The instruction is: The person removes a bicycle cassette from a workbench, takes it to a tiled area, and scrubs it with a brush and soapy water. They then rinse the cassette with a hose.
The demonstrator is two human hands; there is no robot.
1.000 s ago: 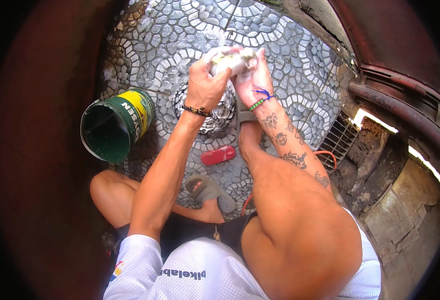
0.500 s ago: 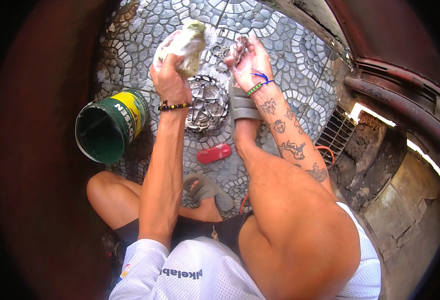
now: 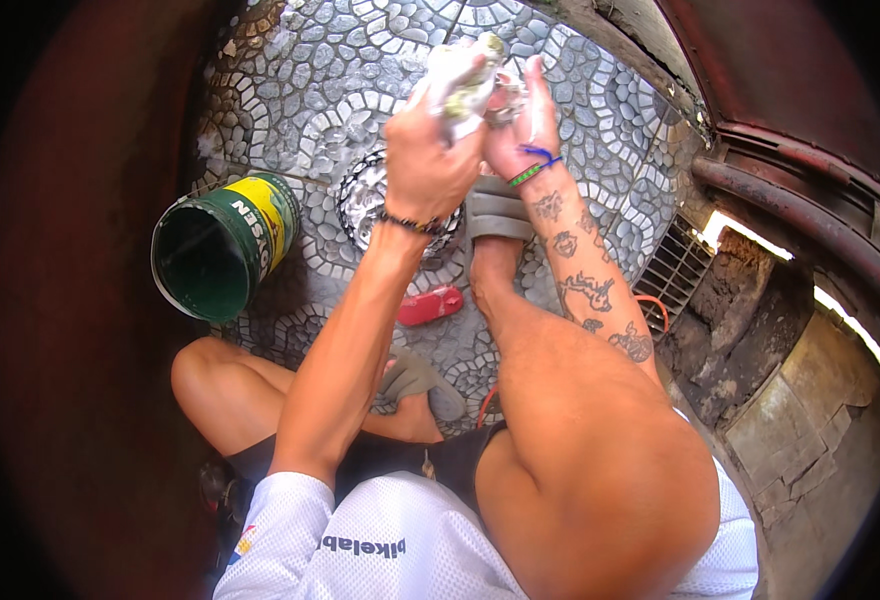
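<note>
My left hand (image 3: 428, 170) is closed around a wet, soapy white-and-green cloth (image 3: 460, 75), held up above the floor. My right hand (image 3: 522, 130) presses against the cloth from the right, its fingers closed on a small grey part (image 3: 506, 100) that is mostly hidden between the hands. Below the hands, a round toothed metal piece (image 3: 365, 195) covered in foam lies on the cobbled floor (image 3: 300, 90). Bracelets sit on both wrists.
A green bucket with a yellow label (image 3: 222, 252) lies tipped on the left. A small red object (image 3: 430, 305) is on the stones near my grey sandals (image 3: 498, 210). A floor drain grate (image 3: 675, 270) and a rusty pipe (image 3: 790, 215) stand at the right.
Half a second ago my hands were apart, the left one holding the cloth off to the left. Now they are together again, higher up over the foamy metal piece.
</note>
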